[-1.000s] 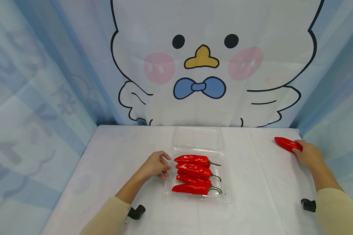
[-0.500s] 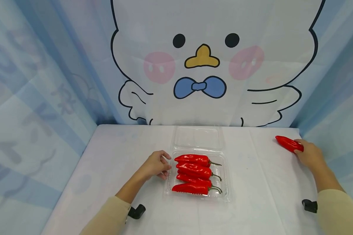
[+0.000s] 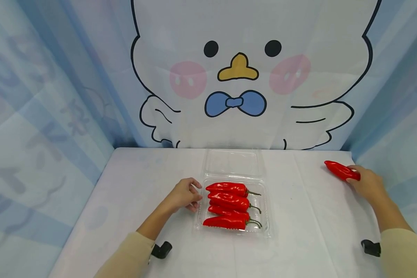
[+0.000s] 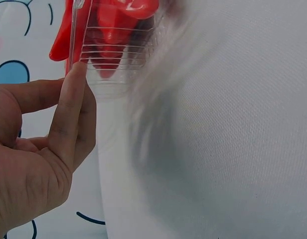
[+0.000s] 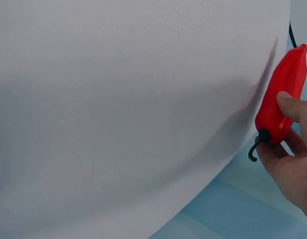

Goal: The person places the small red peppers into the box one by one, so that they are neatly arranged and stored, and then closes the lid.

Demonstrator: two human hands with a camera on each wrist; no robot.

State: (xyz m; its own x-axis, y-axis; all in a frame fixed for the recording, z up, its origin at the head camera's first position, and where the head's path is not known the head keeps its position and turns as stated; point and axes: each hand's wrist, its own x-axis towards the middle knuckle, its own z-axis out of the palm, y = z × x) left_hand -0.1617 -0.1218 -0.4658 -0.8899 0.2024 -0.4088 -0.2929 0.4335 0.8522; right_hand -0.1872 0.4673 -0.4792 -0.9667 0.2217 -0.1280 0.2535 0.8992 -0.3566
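Note:
At the right end of the table my right hand (image 3: 367,182) grips a red chili pepper (image 3: 339,170), thumb on its near side. In the right wrist view the pepper (image 5: 283,94) shows its dark green curved stem and appears raised off the white cloth. A clear plastic clamshell box (image 3: 266,200) lies in the middle with its lid (image 3: 233,163) folded back. Several red peppers (image 3: 228,201) lie side by side inside, stems to the right. My left hand (image 3: 184,197) rests at the box's left wall, and its loosely bent fingertips (image 4: 76,74) touch the plastic there.
A white cloth covers the table (image 3: 299,231). Behind stands a curtain (image 3: 236,131) with a cartoon bird, and blue curtains (image 3: 38,135) close in both sides. Black wrist camera mounts (image 3: 161,250) stick out beside the sleeves.
My right sleeve and wrist have shifted slightly right, while the pepper stays in nearly the same place in my grip. The left hand, box and other peppers have not visibly moved.

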